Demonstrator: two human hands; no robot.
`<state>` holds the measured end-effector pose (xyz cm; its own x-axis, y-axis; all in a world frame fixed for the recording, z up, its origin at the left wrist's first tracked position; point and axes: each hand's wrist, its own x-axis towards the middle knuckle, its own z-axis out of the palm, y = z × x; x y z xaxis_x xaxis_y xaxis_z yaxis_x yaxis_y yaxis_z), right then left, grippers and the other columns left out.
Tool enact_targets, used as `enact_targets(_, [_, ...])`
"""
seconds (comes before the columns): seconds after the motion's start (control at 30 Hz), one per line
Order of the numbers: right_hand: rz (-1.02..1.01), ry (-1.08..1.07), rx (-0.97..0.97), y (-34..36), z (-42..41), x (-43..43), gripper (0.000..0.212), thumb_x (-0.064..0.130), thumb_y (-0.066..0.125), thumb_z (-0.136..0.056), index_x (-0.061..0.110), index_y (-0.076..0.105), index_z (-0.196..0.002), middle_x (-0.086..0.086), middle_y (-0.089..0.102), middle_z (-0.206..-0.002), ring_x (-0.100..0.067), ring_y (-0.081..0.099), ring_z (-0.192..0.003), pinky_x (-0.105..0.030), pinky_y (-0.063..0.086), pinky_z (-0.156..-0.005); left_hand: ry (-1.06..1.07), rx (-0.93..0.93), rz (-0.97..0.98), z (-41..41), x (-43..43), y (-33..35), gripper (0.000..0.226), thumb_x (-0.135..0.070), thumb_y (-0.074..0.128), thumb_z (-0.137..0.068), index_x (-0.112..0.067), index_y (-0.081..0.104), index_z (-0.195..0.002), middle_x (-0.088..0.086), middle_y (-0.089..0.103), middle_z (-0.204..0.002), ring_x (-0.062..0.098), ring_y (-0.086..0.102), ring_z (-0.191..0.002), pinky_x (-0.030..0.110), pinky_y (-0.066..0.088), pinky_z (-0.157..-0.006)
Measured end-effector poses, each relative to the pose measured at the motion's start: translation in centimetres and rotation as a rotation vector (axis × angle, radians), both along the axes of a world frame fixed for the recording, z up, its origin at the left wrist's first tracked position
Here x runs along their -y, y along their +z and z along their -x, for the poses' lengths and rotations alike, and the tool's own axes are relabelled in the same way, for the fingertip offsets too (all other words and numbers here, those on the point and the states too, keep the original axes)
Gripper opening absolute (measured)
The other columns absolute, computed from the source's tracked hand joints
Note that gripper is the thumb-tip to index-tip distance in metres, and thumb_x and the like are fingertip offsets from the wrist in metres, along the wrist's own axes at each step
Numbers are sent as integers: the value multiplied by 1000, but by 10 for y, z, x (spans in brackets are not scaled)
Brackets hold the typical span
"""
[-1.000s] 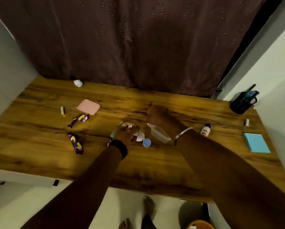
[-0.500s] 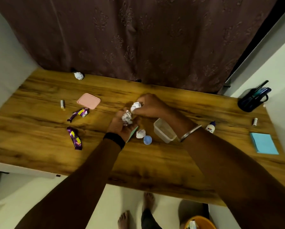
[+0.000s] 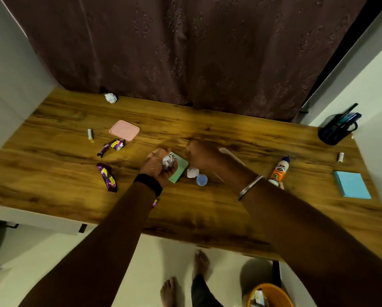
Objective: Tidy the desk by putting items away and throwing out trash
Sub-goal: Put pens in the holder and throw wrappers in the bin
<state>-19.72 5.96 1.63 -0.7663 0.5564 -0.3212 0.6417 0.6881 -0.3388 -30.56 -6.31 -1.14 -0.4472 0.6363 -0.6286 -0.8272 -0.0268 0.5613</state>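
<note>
My left hand [image 3: 158,166] grips crumpled white paper [image 3: 169,161] in its palm, just above a green sticky-note pad [image 3: 179,171] on the wooden desk [image 3: 207,207]. My right hand [image 3: 199,154] is close beside it on the right, fingers curled and its back toward me; what it holds, if anything, is hidden. Another paper ball [image 3: 192,172] and a blue cap [image 3: 201,180] lie by my right wrist. A clear container [image 3: 231,155] shows behind my right forearm.
Two purple wrappers [image 3: 112,147] [image 3: 107,177], a pink lid [image 3: 124,130], a small tube [image 3: 90,134] and a far paper ball [image 3: 111,98] lie on the left. A glue bottle [image 3: 278,171], blue note pad [image 3: 352,185], another small tube [image 3: 340,157] and pen holder [image 3: 338,127] are right. An orange bin [image 3: 270,295] stands on the floor.
Half a second ago my right hand pinched a white paper ball above my left hand; now that ball is out of sight and my right hand has curled beside the left.
</note>
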Motion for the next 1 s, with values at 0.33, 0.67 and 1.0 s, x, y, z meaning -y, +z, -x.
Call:
enact_targets(0.33, [15,-156,-178,-32,3,34,28,27,80,-82,13,71,-105,-12,70,-109,-31,69,-97,-32,46,-69,-60,64,-7,18,53,-3,21,-25,61,-96,-5,60,-102,17,68,-92,24,69,-72,29,59,-56])
enact_targets(0.67, [480,31,-418,11,52,76,49,0,82,-80,9,71,-127,-13,75,-119,-19,72,-108,-34,58,-92,-345,120,-47,36,103,15,23,-30,64,-89,-17,67,-108,6,69,-95,20,68,-76,21,51,-45])
enact_targets(1.0, [516,-230,-586,-5,83,115,45,-9,58,-93,10,66,-133,-6,75,-109,-24,76,-95,-35,63,-79,-166,13,55,88,152,9,5,-22,63,-87,-19,67,-86,4,67,-76,18,64,-62,20,50,-43])
